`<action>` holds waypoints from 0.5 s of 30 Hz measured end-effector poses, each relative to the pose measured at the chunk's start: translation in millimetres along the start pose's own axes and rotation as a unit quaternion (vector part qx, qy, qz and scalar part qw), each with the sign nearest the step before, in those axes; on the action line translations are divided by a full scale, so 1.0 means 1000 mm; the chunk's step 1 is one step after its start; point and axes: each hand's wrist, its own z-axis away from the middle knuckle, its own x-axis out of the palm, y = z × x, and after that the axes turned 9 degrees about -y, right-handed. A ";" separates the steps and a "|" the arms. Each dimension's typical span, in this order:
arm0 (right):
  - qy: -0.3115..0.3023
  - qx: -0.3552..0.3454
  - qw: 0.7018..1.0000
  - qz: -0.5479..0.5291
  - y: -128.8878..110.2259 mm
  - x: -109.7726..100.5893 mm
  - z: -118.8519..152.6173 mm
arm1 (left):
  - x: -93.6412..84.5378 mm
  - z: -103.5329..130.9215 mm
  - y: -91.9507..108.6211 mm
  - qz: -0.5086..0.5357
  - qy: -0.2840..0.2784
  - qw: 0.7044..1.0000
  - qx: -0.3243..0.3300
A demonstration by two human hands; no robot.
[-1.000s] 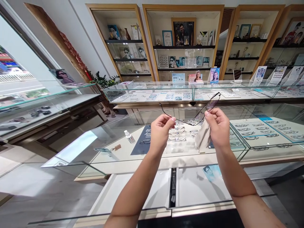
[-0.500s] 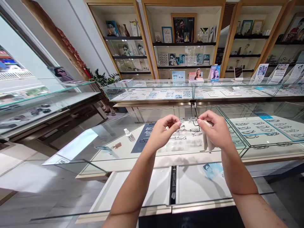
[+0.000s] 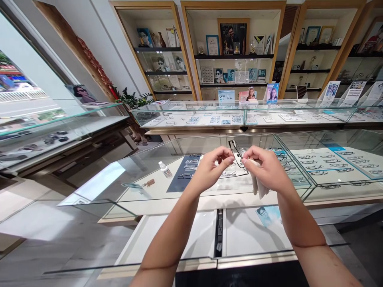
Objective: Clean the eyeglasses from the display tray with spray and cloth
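A pair of dark-framed eyeglasses (image 3: pixel 236 148) is held up between my two hands, above the glass counter. My right hand (image 3: pixel 263 167) is closed, its thumb and fingers pinching the near side of the frame. A pale cloth (image 3: pixel 259 187) hangs from under the same hand. My left hand (image 3: pixel 214 164) is curled, with thumb and forefinger pinched at the other edge of the eyeglasses. Where exactly these fingertips meet the frame is hard to see. Beneath both hands, rows of spectacles lie inside the glass display case (image 3: pixel 167 139).
A small white spray bottle (image 3: pixel 165 170) and a brown tag (image 3: pixel 150 182) are at the left part of the counter. White drawers or trays (image 3: pixel 176 235) lie nearer me, one with a blue picture card (image 3: pixel 268 216). Another glass showcase (image 3: pixel 179 119) runs behind.
The eyeglasses have moved left and turned in my right hand. My hands have come closer together, and the left fingers, formerly apart from the eyeglasses, now meet them.
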 end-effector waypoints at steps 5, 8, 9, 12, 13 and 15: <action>0.003 0.010 1.000 0.006 -0.001 0.000 0.000 | 0.000 0.001 0.004 -0.014 -0.004 1.000 0.008; 0.002 0.009 1.000 0.004 -0.002 0.001 0.000 | 0.001 0.001 0.005 -0.029 0.007 0.999 0.020; 0.002 0.009 1.000 0.003 -0.002 0.001 0.000 | 0.002 0.001 0.005 -0.033 0.013 0.999 0.026; -0.002 0.015 1.000 -0.005 0.000 0.002 -0.001 | 0.006 0.000 0.002 -0.045 0.041 0.997 0.052; -0.003 0.017 1.000 -0.009 0.001 0.003 -0.002 | 0.007 -0.001 0.001 -0.052 0.052 0.995 0.062; -0.004 0.020 1.000 -0.017 0.005 0.005 -0.004 | 0.010 -0.002 -0.001 -0.072 0.075 0.991 0.084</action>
